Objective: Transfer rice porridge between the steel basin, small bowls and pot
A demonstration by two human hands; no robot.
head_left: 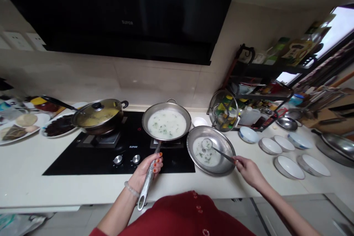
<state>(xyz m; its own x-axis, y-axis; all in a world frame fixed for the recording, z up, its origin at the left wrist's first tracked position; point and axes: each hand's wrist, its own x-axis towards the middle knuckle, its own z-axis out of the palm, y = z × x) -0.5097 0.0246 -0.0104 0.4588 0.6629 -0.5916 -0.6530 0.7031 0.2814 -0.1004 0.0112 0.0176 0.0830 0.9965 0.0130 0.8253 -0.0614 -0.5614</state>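
My left hand (148,169) grips the long metal handle of a steel pan (166,122) that sits on the right burner of the black stove (110,151). The pan holds white soup with green bits. My right hand (249,169) holds the thin handle of a ladle (214,148) whose scoop rests in a wide steel bowl (211,149) on the counter right of the stove. That bowl holds a little of the same white soup.
A lidded pan (97,116) sits on the left burner. Plates of food (24,125) lie at far left. A glass lid (223,110) leans on a spice rack (262,92). Several empty bowls (289,166) stand on the counter at right.
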